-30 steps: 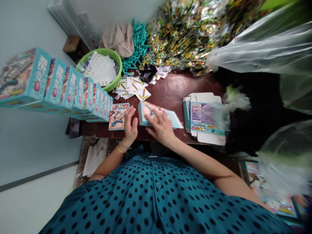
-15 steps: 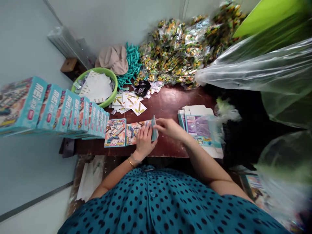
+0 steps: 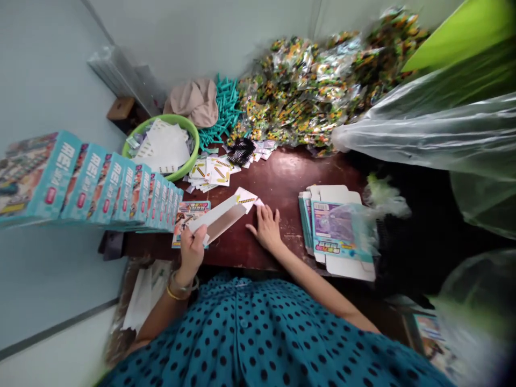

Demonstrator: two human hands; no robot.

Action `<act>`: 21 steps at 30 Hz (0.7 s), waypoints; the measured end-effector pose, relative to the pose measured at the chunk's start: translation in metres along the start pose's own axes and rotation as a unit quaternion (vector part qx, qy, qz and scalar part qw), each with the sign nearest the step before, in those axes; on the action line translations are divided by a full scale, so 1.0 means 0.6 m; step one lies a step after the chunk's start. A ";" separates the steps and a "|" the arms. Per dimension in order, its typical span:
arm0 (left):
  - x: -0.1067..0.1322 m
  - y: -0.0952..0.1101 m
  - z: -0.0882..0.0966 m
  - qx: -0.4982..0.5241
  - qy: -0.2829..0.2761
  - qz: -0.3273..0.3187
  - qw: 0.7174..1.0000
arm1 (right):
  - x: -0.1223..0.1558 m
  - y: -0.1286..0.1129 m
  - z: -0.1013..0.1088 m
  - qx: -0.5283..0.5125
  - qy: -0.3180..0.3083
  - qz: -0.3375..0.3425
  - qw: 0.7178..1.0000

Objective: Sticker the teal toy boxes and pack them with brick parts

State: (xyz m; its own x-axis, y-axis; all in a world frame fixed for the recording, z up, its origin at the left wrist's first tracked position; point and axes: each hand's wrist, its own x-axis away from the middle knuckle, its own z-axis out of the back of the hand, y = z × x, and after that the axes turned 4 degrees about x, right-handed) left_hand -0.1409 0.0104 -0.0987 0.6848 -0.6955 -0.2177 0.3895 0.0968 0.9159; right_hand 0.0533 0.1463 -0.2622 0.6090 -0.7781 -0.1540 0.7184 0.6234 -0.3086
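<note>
My left hand [image 3: 192, 248] is closed around one end of a folded carton box [image 3: 220, 221], held above the table with its open white inside facing me. My right hand [image 3: 266, 228] lies flat on the dark wooden table [image 3: 290, 177], fingers spread, just to the right of the box. A small yellow-striped card [image 3: 245, 199] lies by its fingertips. A printed box [image 3: 189, 215] lies flat on the table under my left hand.
A row of teal boxes [image 3: 100, 191] stands along the left. A green basin [image 3: 169, 142] of paper sheets, loose cards [image 3: 213, 171], teal sticks [image 3: 226, 110] and piled foil packets [image 3: 306, 91] fill the back. Flat cartons [image 3: 336, 228] lie at the right beside large plastic bags [image 3: 443, 134].
The box that both hands held on the table has been lifted by my left hand and turned open side up. My right hand let go and now rests flat on the table.
</note>
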 end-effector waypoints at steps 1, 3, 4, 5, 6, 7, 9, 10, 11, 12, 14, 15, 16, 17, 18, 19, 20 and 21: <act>0.002 0.001 -0.003 0.011 0.013 -0.006 1.000 | 0.059 0.000 0.005 -0.006 -0.007 0.016 1.000; 0.001 0.000 -0.013 0.021 0.028 -0.030 0.999 | 0.152 0.007 0.020 -0.021 -0.029 0.055 0.998; 0.000 -0.002 -0.019 0.022 0.027 -0.046 0.998 | 0.186 0.013 0.027 -0.031 -0.041 0.073 0.996; -0.003 -0.005 -0.025 0.022 0.021 -0.064 0.997 | 0.211 0.020 0.033 -0.044 -0.051 0.087 0.994; -0.005 -0.008 -0.030 0.021 0.010 -0.083 0.996 | 0.229 0.027 0.038 -0.061 -0.057 0.098 0.992; -0.006 -0.011 -0.034 0.019 -0.004 -0.102 0.995 | 0.242 0.034 0.042 -0.083 -0.059 0.109 0.989; -0.004 -0.014 -0.039 0.011 -0.033 -0.127 0.991 | 0.251 0.041 0.057 -0.148 -0.044 0.127 0.980; -0.001 -0.014 -0.040 0.006 -0.046 -0.133 0.990 | 0.249 0.040 0.071 -0.188 -0.022 0.128 0.974; 0.004 -0.012 -0.040 0.001 -0.056 -0.136 0.989 | 0.241 0.035 0.090 -0.228 0.011 0.121 0.966; 0.010 -0.010 -0.041 -0.003 -0.063 -0.139 0.988 | 0.230 0.025 0.113 -0.262 0.056 0.105 0.958; 0.022 -0.003 -0.042 -0.001 -0.075 -0.152 0.986 | 0.192 -0.006 0.168 -0.294 0.155 0.075 0.940; 0.028 0.000 -0.042 0.002 -0.080 -0.161 0.984 | 0.167 -0.023 0.194 -0.289 0.194 0.082 0.934; 0.033 0.003 -0.042 0.003 -0.086 -0.167 0.982 | 0.138 -0.039 0.216 -0.273 0.212 0.115 0.931; 0.037 0.003 -0.040 0.001 -0.087 -0.173 0.981 | 0.106 -0.052 0.230 -0.250 0.211 0.166 0.930; 0.039 0.002 -0.036 -0.004 -0.079 -0.174 0.982 | 0.073 -0.061 0.237 -0.227 0.202 0.208 0.930; 0.039 -0.001 -0.028 -0.008 -0.061 -0.169 0.984 | 0.040 -0.063 0.235 -0.208 0.191 0.223 0.933; 0.037 -0.007 -0.016 -0.012 -0.033 -0.159 0.987 | 0.009 -0.059 0.224 -0.194 0.180 0.208 0.942; 0.032 -0.014 -0.002 -0.011 0.006 -0.145 0.989 | -0.017 -0.051 0.206 -0.183 0.165 0.174 0.954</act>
State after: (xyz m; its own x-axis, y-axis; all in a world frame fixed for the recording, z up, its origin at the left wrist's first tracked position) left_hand -0.1303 -0.0031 -0.1110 0.5496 -0.6883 -0.4735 0.5837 -0.0892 0.8070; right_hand 0.0668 0.1447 -0.1351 0.6075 -0.5486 -0.5744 0.2900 0.8265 -0.4826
